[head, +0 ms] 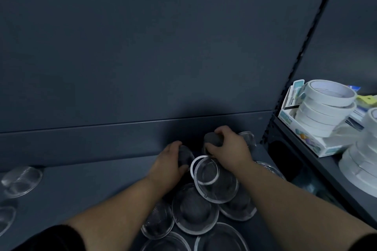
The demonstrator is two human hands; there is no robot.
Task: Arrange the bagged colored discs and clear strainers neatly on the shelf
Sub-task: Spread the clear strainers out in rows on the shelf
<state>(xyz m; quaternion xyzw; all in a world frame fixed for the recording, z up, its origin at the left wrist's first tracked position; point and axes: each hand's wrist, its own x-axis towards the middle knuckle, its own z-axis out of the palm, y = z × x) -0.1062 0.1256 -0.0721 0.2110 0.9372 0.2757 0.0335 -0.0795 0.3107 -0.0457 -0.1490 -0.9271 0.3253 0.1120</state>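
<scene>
Grey-mesh strainers [194,210] with clear rims, heaped on a dark shelf [91,189], lower centre of frame.

Hands: 2, both at the back of the heap, mid-frame, near the rear wall. The left hand [170,162] is curled round one mesh dome [184,156]; the right hand [226,144] has its fingers clamped over a second dome [212,139] just to the right. Loose strainers: about 8, overlapping below and beside the hands. One lies mouth-up with a white ring [204,169]. Clear pieces [21,181]: 2, far left edge, well apart from the heap, kind unclear. Right of frame: 2 stacks of white tape [324,108] and 1 box [306,136].
</scene>
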